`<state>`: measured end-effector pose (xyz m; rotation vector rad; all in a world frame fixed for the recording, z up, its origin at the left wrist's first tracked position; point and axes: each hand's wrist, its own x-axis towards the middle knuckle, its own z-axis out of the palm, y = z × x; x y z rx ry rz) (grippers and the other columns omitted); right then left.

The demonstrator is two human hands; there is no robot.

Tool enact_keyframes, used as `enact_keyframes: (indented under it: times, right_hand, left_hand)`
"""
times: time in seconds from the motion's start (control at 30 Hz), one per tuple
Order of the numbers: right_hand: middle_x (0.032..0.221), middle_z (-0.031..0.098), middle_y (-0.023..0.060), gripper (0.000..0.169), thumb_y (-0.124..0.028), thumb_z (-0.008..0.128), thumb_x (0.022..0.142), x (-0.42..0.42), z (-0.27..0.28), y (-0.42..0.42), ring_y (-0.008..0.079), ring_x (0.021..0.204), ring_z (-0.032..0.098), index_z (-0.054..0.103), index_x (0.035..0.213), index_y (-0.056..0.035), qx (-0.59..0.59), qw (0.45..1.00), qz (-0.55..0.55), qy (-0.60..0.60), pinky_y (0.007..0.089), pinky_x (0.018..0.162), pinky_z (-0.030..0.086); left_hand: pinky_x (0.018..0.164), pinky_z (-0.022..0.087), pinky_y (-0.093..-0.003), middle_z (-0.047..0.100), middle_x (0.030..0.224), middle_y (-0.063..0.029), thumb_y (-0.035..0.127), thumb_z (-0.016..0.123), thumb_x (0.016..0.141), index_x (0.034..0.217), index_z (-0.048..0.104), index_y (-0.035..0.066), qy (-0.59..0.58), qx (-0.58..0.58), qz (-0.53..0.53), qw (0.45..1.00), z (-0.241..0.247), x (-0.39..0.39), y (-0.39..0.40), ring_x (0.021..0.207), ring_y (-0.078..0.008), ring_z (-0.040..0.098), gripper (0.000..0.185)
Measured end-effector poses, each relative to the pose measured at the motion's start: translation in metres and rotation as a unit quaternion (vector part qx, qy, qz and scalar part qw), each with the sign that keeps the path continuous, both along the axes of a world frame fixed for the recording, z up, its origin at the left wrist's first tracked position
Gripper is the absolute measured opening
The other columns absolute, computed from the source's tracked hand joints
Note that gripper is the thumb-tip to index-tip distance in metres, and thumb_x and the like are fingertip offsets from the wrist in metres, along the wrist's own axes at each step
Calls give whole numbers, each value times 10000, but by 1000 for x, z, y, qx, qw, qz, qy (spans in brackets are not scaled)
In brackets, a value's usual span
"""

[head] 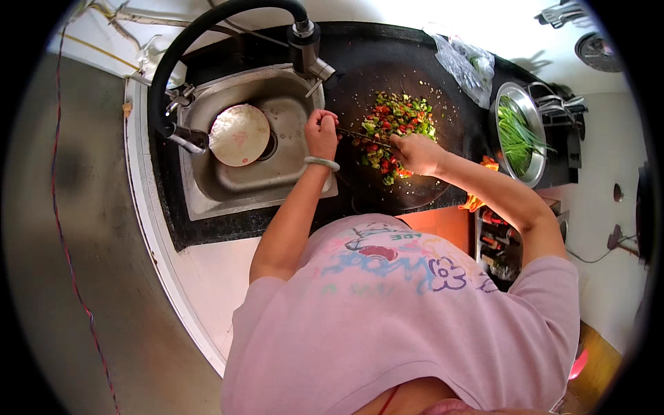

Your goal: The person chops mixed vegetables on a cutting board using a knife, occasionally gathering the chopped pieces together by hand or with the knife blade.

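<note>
My right hand (419,154) grips the handle end of a knife (365,137), whose blade points left and is seen nearly edge-on. At the blade's far end my left hand (321,136), with a pale bangle on its wrist, is closed around the tip; the fingers hide that end. Beneath and beyond the knife lies a heap of chopped red and green peppers (399,115). The heap and scattered pale seeds rest on a round dark cutting board (450,116).
Left of the board is a steel sink (228,184) holding a round pale board or lid (239,135), under a black flexible faucet (179,44). On the right are a clear plastic bag (469,65) and a metal bowl (539,168) of green stalks (519,137). An orange cloth (471,202) hangs at the counter's edge.
</note>
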<state>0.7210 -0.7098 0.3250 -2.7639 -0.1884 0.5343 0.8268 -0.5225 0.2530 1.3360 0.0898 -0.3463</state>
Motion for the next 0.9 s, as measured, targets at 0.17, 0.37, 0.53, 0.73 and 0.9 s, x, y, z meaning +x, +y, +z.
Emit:
enact_keyframes:
  times: [0.17,0.37,0.53,0.73,0.9]
  right_hand:
    - [715,590,233,202,-173,481,872,23,24,-11,412,729,596,522,947,9,-22,998,51,30,506,659,462]
    - [638,575,208,156,-146,515,841,14,-10,-27,406,643,596,494,917,-11,-11,999,51,4,509,585,455]
    - [620,569,205,169,-148,531,820,6,-12,-25,405,614,589,488,917,-16,-31,997,62,-23,498,561,462]
    - [746,608,224,224,-207,477,873,47,26,-32,424,752,599,549,972,-20,-35,997,64,30,512,675,476]
    - [717,611,214,196,-173,476,881,50,8,-44,381,688,616,537,975,-12,-10,996,48,75,483,639,486]
  left_hand:
    - [403,402,-234,554,677,-16,108,428,813,725,556,72,17,5,-10,1000,7,12,-2,492,-91,468,159]
    - [389,386,-254,499,576,-16,64,411,805,645,528,43,-60,2,11,998,-9,-4,-12,444,-85,438,199]
    - [404,401,-255,479,554,-10,72,414,813,660,547,39,-54,1,15,998,-9,-14,-8,450,-85,435,205]
    - [368,340,-241,504,622,-15,124,413,809,663,552,66,1,-50,42,998,6,19,-16,437,-97,399,210]
    - [366,324,-247,453,564,-2,114,402,801,620,532,57,-26,2,7,1000,-13,21,-28,425,-98,358,230]
